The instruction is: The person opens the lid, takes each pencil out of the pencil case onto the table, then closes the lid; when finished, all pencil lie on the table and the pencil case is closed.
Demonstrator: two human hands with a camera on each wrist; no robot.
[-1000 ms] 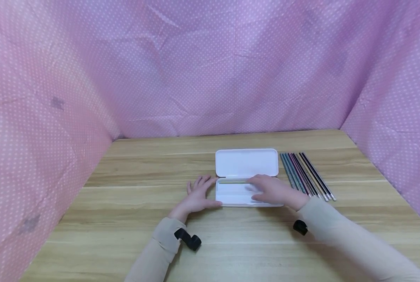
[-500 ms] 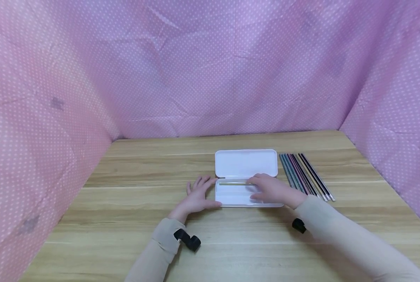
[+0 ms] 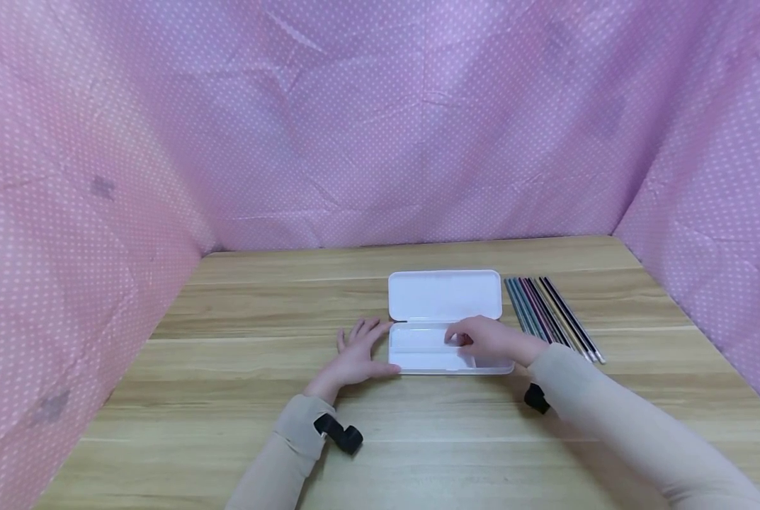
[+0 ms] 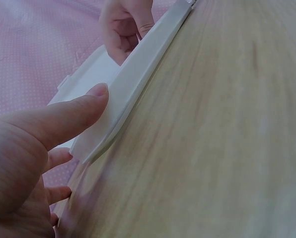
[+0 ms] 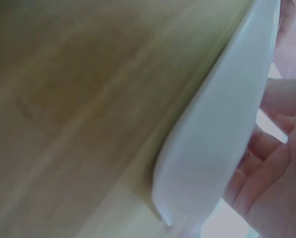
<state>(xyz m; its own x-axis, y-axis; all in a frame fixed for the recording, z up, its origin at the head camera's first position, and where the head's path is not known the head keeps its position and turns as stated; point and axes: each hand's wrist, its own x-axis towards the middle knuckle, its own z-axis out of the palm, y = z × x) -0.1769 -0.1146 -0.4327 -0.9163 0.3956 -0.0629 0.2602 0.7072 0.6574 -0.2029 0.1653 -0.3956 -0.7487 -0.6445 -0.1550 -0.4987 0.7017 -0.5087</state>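
Note:
A white pencil case (image 3: 445, 294) lies on the wooden table with its lid folded back. At its left end is my left hand (image 3: 355, 360), fingers spread. In the left wrist view the straight thumb (image 4: 83, 113) touches the front wall near the corner. My right hand (image 3: 484, 336) reaches over the front into the right half of the case. Its fingers (image 5: 259, 153) are curled down behind the front wall, and the wall hides what lies under them. No pencil shows between them.
Several pencils (image 3: 542, 312), teal, purple and black, lie side by side right of the case, partly under the right wrist. A pink dotted cloth (image 3: 380, 127) hangs around the table's back and sides. Black wrist cameras (image 3: 340, 433) sit on both sleeves.
The yellowish pencil that showed along the back of the case at the right fingertips is out of sight. My right fingers have curled inward and moved slightly lower. The left hand stays put.

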